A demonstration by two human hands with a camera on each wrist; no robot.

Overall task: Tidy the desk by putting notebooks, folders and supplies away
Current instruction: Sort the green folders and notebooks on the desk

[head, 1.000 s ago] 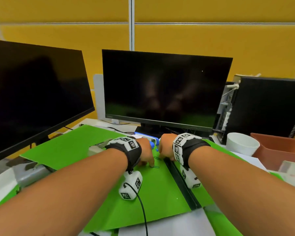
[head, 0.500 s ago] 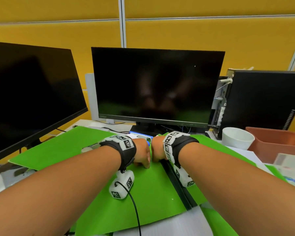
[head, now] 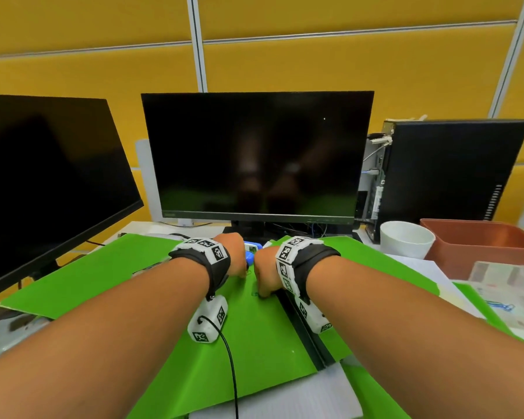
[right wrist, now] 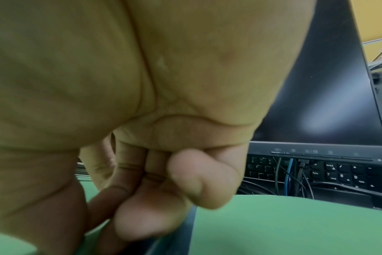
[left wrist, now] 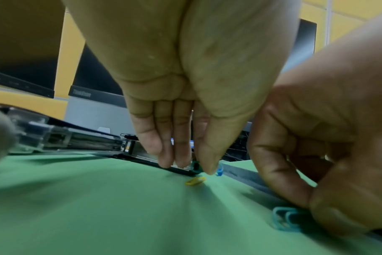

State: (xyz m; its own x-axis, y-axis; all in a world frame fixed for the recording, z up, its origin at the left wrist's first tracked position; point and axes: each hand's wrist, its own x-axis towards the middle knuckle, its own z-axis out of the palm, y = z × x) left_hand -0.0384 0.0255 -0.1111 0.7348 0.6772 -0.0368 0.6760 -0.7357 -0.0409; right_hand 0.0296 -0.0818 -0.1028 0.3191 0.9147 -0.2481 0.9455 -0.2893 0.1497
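Yellow wall panels (head: 345, 65) back your table (head: 421, 261), where an open green folder (head: 254, 343) lies under both hands. It is thin, floppy card; lift it by an edge. Small clips, light and slippery, need fingertips: your left hand (left wrist: 185, 103) pinches toward a yellow clip (left wrist: 195, 181), your right hand (left wrist: 327, 155) pinches a teal clip (left wrist: 283, 220).

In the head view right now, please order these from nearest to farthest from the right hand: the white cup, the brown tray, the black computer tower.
Measured from the right hand, resting on the green folder:
1. White cup, to the right of the hand, slightly behind it.
2. Brown tray, further right, just past the cup.
3. Black computer tower, behind both, at the back right of the desk.
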